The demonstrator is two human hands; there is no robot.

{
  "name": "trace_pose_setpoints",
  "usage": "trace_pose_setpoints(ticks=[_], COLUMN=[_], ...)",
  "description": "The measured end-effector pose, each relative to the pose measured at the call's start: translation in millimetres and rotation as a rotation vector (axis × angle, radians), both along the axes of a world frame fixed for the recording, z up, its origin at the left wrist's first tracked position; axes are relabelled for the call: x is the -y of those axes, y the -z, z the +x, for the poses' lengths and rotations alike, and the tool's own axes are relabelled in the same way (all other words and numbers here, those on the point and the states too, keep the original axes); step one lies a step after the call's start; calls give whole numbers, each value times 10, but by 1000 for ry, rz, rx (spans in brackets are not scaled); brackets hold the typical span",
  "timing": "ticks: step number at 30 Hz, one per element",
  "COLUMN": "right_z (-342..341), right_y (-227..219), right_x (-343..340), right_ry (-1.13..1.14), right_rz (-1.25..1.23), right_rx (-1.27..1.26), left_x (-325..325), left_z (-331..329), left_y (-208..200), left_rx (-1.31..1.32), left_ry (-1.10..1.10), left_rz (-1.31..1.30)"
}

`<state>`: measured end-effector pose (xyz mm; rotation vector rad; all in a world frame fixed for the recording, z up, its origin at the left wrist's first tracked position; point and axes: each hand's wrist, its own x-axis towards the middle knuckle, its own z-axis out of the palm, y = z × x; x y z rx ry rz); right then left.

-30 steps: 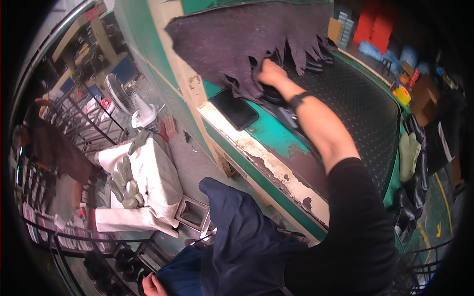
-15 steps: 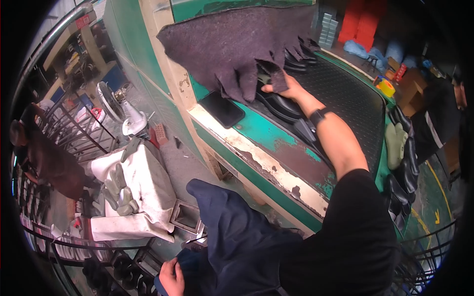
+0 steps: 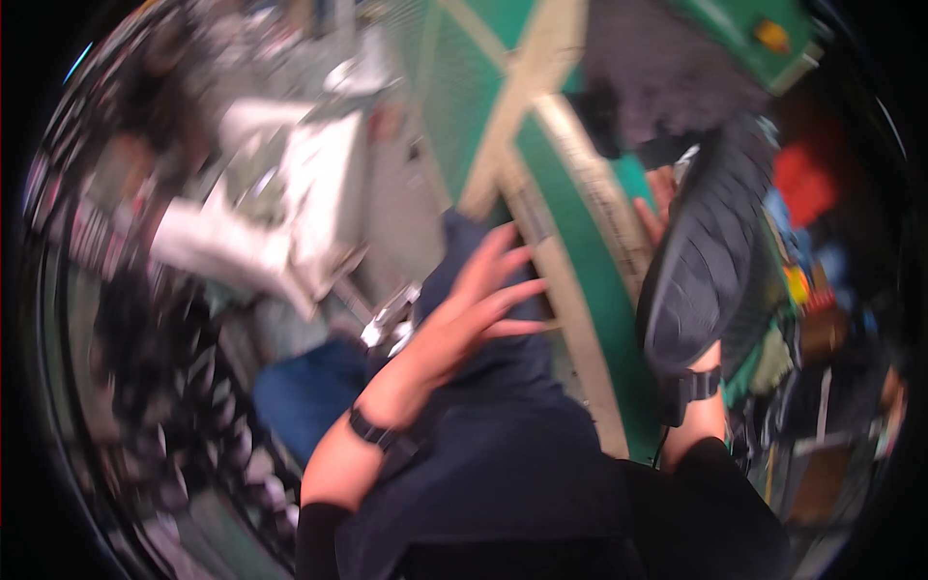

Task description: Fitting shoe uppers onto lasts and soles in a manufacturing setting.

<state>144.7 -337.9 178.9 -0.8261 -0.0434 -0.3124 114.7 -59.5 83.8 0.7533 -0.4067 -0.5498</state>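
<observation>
Close in front of me on the right, a black shoe (image 3: 710,237) is raised with its wavy-treaded sole facing me. My right hand (image 3: 658,201) grips it from behind; only some fingers show past its left edge, the rest hidden by the shoe. A black strap (image 3: 698,385) circles that wrist. My left hand (image 3: 474,307) hangs empty above my dark apron (image 3: 493,416), fingers spread apart and pointing right. It is clear of the shoe. Motion blurs much of the picture.
A green machine (image 3: 580,208) with cream, worn edges stands ahead, a dark cloth flap (image 3: 667,72) hanging on it. At left is a stand draped in white cloth (image 3: 324,193), with several greenish lasts (image 3: 256,184) on it. Red (image 3: 804,184) and yellow items (image 3: 797,284) lie at right.
My right hand has come out from under the cloth flap and now holds up the shoe. My left hand has risen from the lower edge and opened. The view has swung right.
</observation>
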Motion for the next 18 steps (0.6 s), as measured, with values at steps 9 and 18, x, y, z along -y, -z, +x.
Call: trace_pose_setpoints(ticks=[9,18], right_z=[783,820], right_y=[1899,3003], right_x=[-1479,-1836], right_ry=[-788,-1077], right_rz=[-21,-144], right_rx=[-420,-761], left_x=[-644,-649], left_z=[-646,-977], left_y=[931,1858], left_rx=[-667,-918], left_ry=[-299,-405], left_rz=[-175,-281])
